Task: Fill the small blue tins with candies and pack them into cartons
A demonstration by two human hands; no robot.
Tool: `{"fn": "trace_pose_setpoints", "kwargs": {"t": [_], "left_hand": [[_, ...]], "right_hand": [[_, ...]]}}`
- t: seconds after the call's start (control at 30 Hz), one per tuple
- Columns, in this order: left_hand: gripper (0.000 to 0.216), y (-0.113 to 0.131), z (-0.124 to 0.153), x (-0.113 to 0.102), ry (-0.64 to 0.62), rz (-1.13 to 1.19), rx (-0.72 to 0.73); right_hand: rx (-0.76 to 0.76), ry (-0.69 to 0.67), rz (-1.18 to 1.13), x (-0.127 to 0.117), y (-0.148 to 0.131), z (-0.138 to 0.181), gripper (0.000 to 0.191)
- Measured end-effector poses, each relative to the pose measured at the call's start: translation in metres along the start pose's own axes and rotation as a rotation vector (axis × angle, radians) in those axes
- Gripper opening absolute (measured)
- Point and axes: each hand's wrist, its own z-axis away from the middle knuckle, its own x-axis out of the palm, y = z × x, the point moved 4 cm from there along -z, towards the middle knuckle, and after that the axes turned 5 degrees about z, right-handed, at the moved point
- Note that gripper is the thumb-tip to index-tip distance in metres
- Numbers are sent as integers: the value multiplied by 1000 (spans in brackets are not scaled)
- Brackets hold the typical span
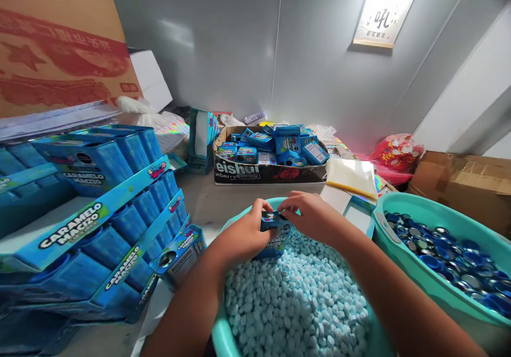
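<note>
My left hand point(248, 234) grips a small blue candy box point(278, 244) by its side, with the thumb across the front. The box is upright, just above the far part of a heap of pale blue candies point(297, 298). At the top edge of that box, the fingers of my right hand point(309, 212) are closed together on its top flap. The fingertips are partly hidden. A turquoise basin point(222, 329) holds the candies below both hands.
Stacked blue display trays point(83, 224) full of boxes stand at left, with a loose candy box point(179, 253) beside them. Behind lies a carton point(271, 174) of more boxes. Another turquoise basin point(393, 202) at right holds round blue and silver tins point(447, 256). Clear plastic sheets point(351, 176) lie nearby.
</note>
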Motion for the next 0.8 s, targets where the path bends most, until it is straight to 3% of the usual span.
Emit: {"fn": "trace_pose_setpoints", "kwargs": {"t": [0.5,0.8], "left_hand": [[37,4,4,-1,3,-2,48],[39,3,2,0,39,51,89]], "right_hand": [[-4,42,27,7,6,-4,18],[57,82,-214,8,10,-6,23]]}}
